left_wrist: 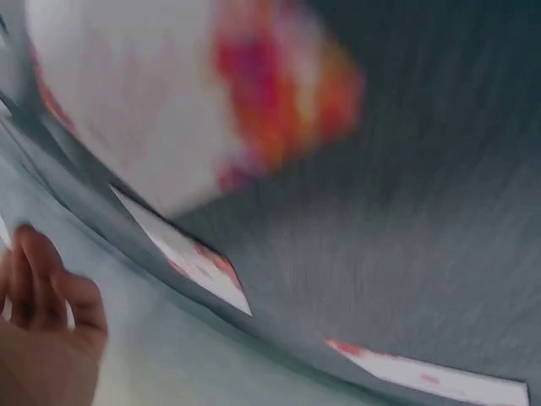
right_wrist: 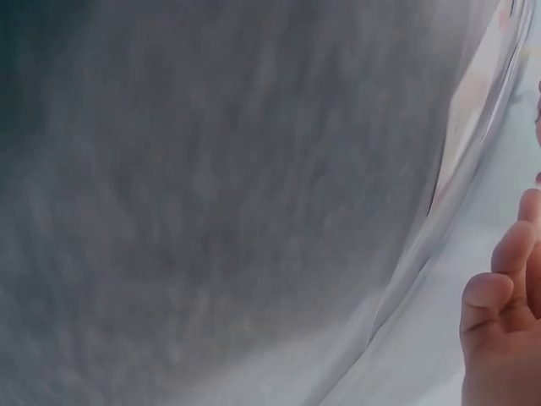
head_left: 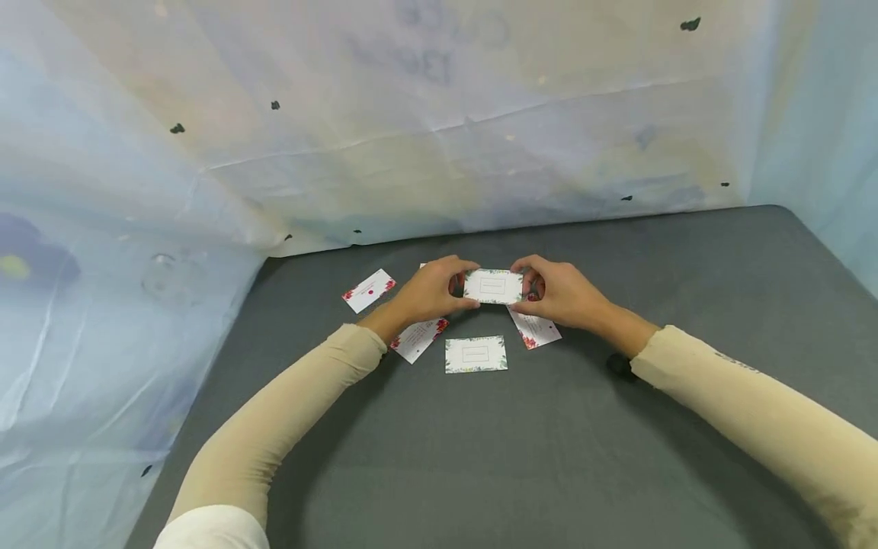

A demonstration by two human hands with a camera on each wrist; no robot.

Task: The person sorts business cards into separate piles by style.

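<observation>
Holding a small white card (head_left: pixel 493 287) up just above the grey table (head_left: pixel 686 320), left hand (head_left: pixel 428 293) pinching one short edge, right hand (head_left: pixel 559 293) pinching the other. Looking thin and featherlight, probably bendy and a bit slick, so gripping by the edges seems smartest. Lying flat below: another bordered card (head_left: pixel 476 354) plus red-cornered cards (head_left: pixel 369 290) scattered nearby. Wrist views blurring badly.

Soft even light; both wrist views heavily motion-blurred.
</observation>
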